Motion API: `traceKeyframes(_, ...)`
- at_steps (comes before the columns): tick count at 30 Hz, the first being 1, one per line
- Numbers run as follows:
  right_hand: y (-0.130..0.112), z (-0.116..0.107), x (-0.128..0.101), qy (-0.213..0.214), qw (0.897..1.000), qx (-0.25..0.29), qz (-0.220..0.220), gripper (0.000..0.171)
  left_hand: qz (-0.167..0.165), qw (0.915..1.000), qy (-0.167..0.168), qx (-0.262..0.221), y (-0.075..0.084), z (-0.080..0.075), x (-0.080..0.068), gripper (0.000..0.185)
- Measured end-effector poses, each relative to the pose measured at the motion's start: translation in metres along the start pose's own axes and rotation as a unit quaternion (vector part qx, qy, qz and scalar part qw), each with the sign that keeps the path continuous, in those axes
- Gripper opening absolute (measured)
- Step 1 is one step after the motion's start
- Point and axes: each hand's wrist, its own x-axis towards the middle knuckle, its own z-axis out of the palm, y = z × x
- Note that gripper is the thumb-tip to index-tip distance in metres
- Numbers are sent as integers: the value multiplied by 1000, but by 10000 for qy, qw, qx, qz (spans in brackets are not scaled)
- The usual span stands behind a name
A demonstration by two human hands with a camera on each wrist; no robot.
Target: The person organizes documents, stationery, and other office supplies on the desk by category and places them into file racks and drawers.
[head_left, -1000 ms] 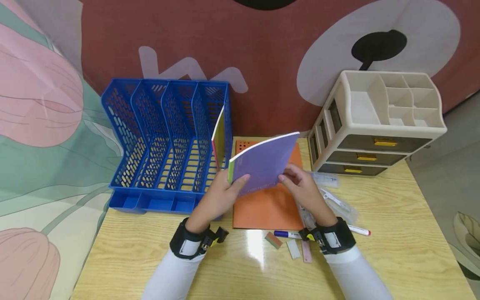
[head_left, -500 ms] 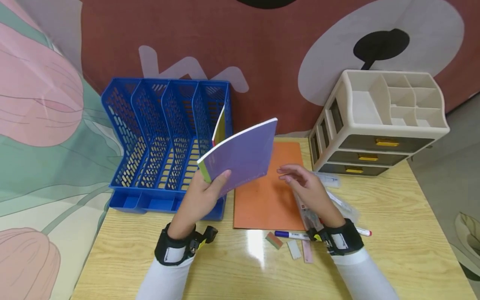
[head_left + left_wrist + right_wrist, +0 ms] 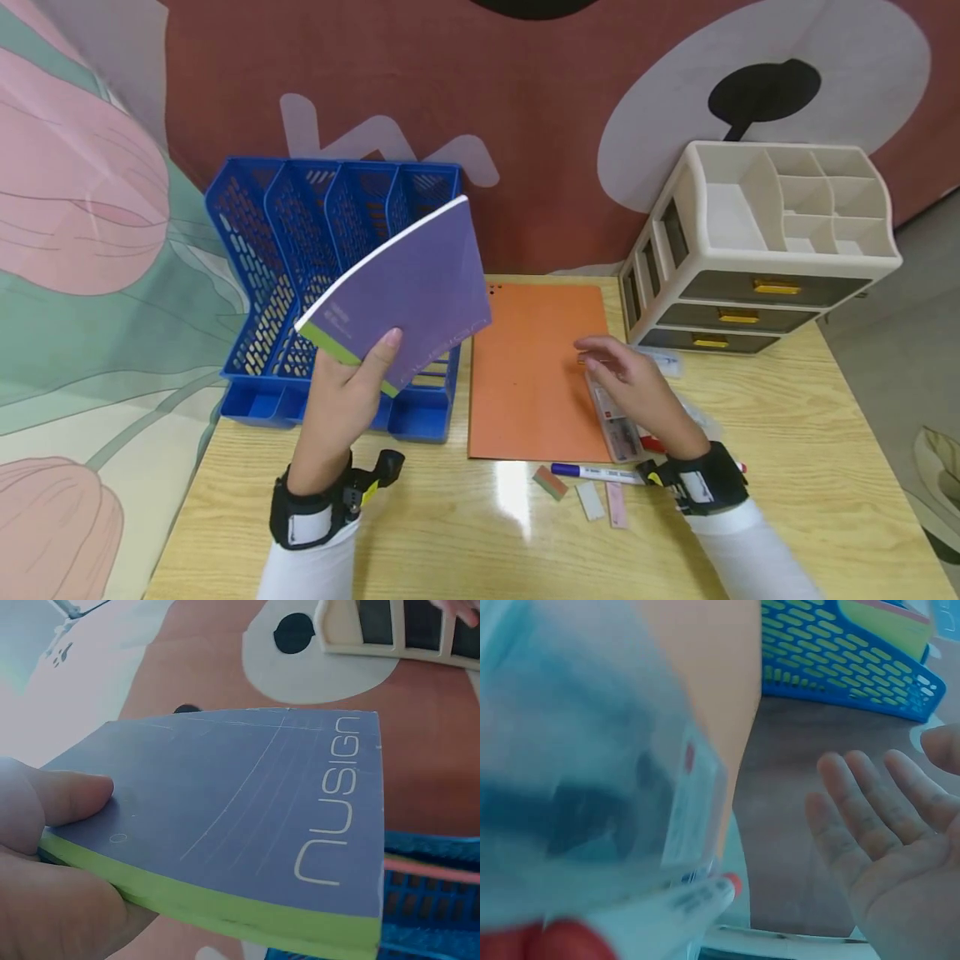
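My left hand [image 3: 337, 408] grips a purple notebook [image 3: 420, 283] by its green spine, thumb across the cover. In the left wrist view the notebook [image 3: 240, 802] shows "NUSIGN" lettering. It is held up in front of the blue file organizer [image 3: 247, 225], covering much of its right-hand slots. My right hand [image 3: 630, 379] has relaxed fingers and holds nothing, over the right edge of an orange folder [image 3: 532, 375] and beside a clear plastic case [image 3: 624, 437]. The right wrist view shows its palm and spread fingers [image 3: 862, 802].
At the right stands a cream drawer unit [image 3: 697, 250] with open top compartments. A blue-capped marker [image 3: 592, 473], a two-tone eraser [image 3: 551, 482], a white block [image 3: 590, 500] and a pink strip [image 3: 617, 505] lie near the table's front. Another clear packet [image 3: 666, 362] lies behind my right hand.
My right hand has let go of the notebook and drawn slightly right. My left hand has carried the notebook left and up, from over the folder to in front of the organizer.
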Motion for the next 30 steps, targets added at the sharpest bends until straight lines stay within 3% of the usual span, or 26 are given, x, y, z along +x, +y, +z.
traceKeyframes(7,5,-7,-4,-55,9945,-1035,-120,43,35,9996,270,-24,4,-17,-5,37)
traceKeyframes(11,8,-10,-5,-69,9895,-1378,-419,49,39,9992,358,195,3,-25,-8,38)
traceKeyframes(18,11,-14,-8,-26,9805,-1832,-717,55,-370,9971,451,479,5,-39,-12,36)
traceKeyframes(23,14,-16,-8,-85,9771,-2006,-709,57,-319,9951,412,836,5,-46,-12,39)
traceKeyframes(30,14,-22,-5,-144,9691,-2323,-820,60,-874,9915,528,807,4,-46,-8,39)
